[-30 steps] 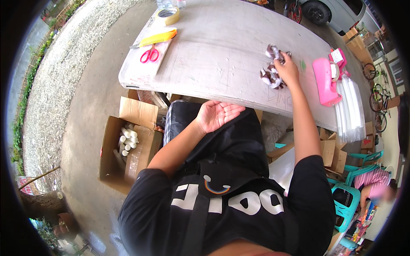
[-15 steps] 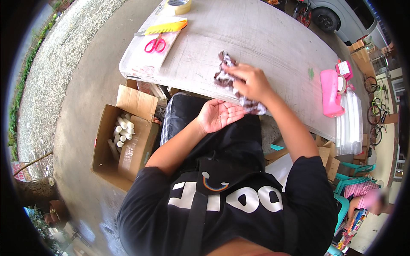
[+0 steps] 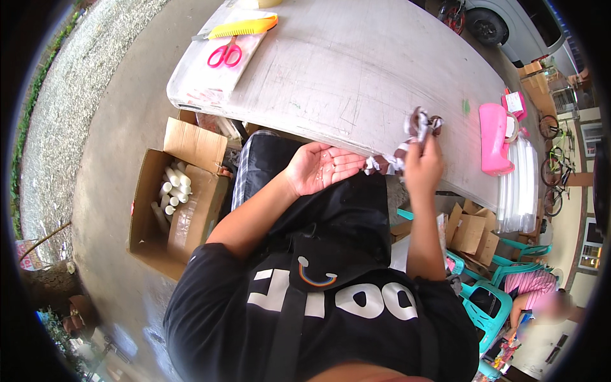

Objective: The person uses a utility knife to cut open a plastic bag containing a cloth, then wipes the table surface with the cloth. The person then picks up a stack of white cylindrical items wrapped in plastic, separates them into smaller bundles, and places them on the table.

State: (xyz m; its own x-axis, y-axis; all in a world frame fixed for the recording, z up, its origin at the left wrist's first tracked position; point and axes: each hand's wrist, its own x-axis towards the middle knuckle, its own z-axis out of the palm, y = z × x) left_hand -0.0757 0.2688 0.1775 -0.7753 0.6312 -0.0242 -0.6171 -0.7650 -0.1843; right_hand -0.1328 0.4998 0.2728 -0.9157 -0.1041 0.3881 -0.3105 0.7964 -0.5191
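1. A cluster of small brown-and-white wrapped pieces [image 3: 412, 137] is pinched in the fingers of the right hand [image 3: 423, 167], raised at the near edge of the grey table [image 3: 356, 70]; whether the pieces are joined in a strip cannot be told.
2. The lower end of the cluster hangs down towards the fingertips of the left hand [image 3: 318, 167], and looks to be just touching them.
3. The left hand is held palm up and flat over the lap, fingers spread apart, with nothing gripped in it.
4. The step in hand is judged to be a transfer of the wrapped pieces from the table edge towards the waiting palm.
5. For the next move, the cluster would need to be lowered onto the open palm and the pinch released only once the pieces are supported, since a loose piece could drop to the lap.
6. Pink scissors [image 3: 224, 56] and a yellow comb [image 3: 245, 27] lie at the far left of the table, a pink holder [image 3: 494, 137] at its right; an open cardboard box of white tubes [image 3: 172, 197] stands on the ground to the left.
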